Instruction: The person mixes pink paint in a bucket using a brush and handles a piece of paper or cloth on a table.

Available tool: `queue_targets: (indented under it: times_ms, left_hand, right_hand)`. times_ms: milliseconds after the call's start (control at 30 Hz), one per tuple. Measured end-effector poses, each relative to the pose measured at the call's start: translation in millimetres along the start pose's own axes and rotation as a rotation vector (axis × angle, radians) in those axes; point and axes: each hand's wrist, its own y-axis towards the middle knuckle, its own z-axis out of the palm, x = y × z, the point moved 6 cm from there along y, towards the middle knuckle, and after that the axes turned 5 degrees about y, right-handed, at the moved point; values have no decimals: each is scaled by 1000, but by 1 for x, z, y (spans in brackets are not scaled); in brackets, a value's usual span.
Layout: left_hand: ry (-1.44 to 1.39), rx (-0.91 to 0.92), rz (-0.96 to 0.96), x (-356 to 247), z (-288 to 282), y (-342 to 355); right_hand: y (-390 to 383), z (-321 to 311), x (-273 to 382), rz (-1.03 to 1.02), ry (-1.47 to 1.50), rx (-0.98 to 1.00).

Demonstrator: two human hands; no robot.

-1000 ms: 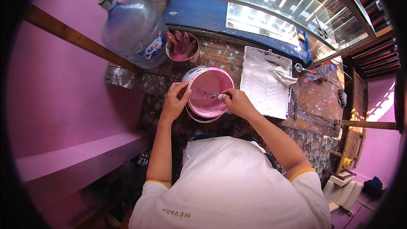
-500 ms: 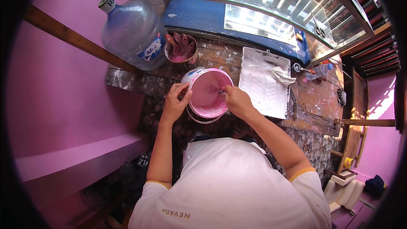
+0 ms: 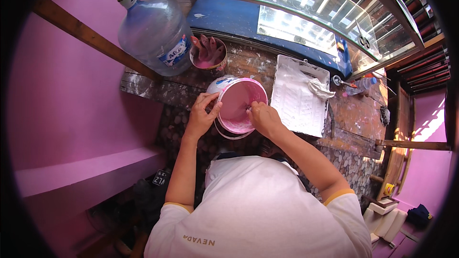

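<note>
A white paint bucket [image 3: 221,84] with pink paint [image 3: 236,99] inside is tilted toward me at the near edge of the wooden table. Its wire handle [image 3: 228,136] hangs down on the near side. My left hand [image 3: 203,113] grips the bucket's left side, thumb and fingers near the rim. Over the right part of the opening, my right hand [image 3: 265,118] is closed on a thin tool whose small dark end shows by the fingertips; its kind is hidden. Just beyond the bucket stands a pink-stained pot [image 3: 220,65] with paint-covered gloves [image 3: 205,48] in it.
A large clear water jug [image 3: 155,33] stands at the left by a wooden post [image 3: 91,38]. Right of the bucket lies a white paint tray [image 3: 294,100] with a crumpled cloth [image 3: 320,89]. Beyond are a small bottle [image 3: 362,86] and a glass case [image 3: 296,7].
My right hand has moved from the bucket's right rim inward and nearer to me, over the paint. My left hand keeps its hold. The whole view has shifted slightly.
</note>
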Motion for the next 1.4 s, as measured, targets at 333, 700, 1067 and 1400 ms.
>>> queue_targets:
  times_ms: [333,700,1067,1400]
  left_hand:
    - [-4,12,-30,-3,2,3]
    - [-5,14,-4,-5,3,6]
    - [-30,17,19,-1,5,8]
    - [-29,38,6,-1,5,8]
  right_hand:
    - [-1,-4,18,83,40,52]
    - [3,-6,1,98,-112,29]
    - [26,-26,6,-20,-131,-230]
    - [18,-12,-1,67,-136,-115]
